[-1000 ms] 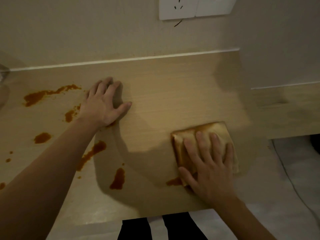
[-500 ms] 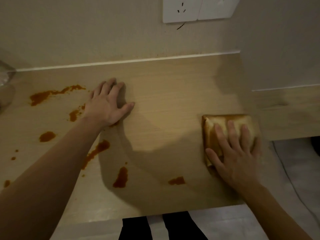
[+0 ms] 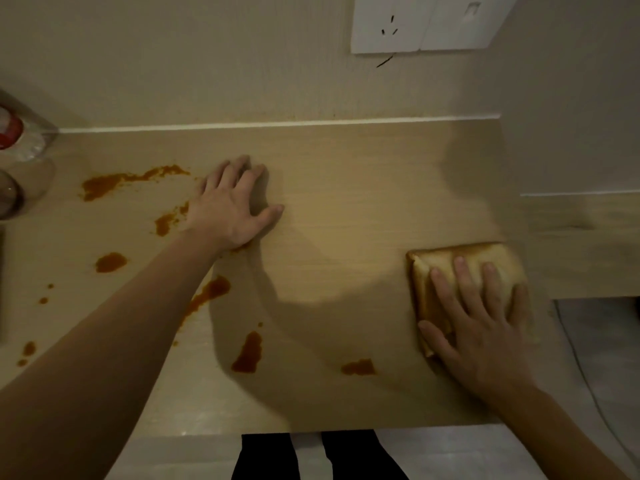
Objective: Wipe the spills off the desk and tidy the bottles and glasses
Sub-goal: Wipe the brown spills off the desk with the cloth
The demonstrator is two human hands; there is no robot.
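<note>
Right hand [image 3: 485, 327] flat on folded cloth [image 3: 464, 268] at desk [image 3: 346, 209] right edge; left hand [image 3: 232, 206] flat, fingers straight, beside spills [image 3: 247, 353].

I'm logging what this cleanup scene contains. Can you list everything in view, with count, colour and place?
desk: one, light wood, against the wall.
spills: about ten patches and spots, orange-brown, across the desk's left and middle front.
cloth: one, folded, tan with orange staining, right end of the desk.
bottle: one, clear with a red label, far left edge, partly cut off.
glass: one, clear, left edge in front of the bottle.
wall socket plate: white, wall, top right.
cable: one, thin, on the floor at right.
left hand: flat on the desk, beside the spills.
right hand: pressing flat on the cloth.
</note>
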